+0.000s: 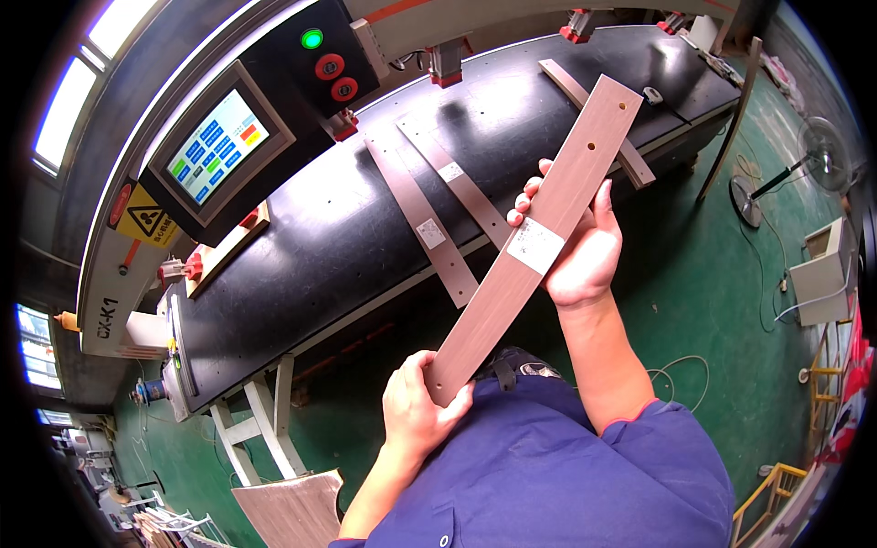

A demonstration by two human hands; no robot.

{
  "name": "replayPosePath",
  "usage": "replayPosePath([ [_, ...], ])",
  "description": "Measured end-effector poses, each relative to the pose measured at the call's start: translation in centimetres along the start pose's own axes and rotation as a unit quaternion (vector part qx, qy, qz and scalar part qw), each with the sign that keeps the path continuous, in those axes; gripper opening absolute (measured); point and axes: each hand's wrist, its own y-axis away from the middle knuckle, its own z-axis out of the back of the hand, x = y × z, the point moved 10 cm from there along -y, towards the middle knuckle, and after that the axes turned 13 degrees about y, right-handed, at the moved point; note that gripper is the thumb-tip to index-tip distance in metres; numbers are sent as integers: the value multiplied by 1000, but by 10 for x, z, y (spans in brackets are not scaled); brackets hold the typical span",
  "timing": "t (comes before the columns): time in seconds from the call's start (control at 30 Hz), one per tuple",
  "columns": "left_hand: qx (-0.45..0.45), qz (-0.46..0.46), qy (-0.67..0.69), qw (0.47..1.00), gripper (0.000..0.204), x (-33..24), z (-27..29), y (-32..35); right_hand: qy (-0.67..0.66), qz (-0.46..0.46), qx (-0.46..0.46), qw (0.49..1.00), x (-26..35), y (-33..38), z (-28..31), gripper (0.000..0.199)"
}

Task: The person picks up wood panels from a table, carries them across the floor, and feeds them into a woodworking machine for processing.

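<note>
While you held the wood-grain board (556,203) slantwise from lower centre to upper right of the frame, your left hand (416,408) pinched its lower end, your right hand (585,254) gripping round its middle. If that left pinch had loosened, the board could have pivoted and knocked the plank (411,208) at centre, whose end overhung the black table (311,247) and might have tipped.
</note>
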Motion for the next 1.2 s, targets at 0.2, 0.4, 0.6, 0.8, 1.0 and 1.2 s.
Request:
replayPosePath([
  [0.2,5,-2,-13,1000,62,4,0,0,-5,8,-5,1000,8,-3,3,63],
  [0.4,11,-10,-16,1000,62,3,0,-3,-3,17,-8,1000,14,-6,6,63],
  [0.6,26,-1,-22,999,61,8,-2,-4,1,27,3,1000,20,-9,5,65],
  [0.8,15,-16,-26,999,60,6,1,-7,5,36,10,999,20,-9,5,66],
  [1.0,-11,8,-23,1000,58,13,7,-6,5,37,-6,999,16,-7,8,66],
  [1.2,-39,-14,-15,999,56,14,10,-9,-17,30,-13,999,11,-12,12,65],
])
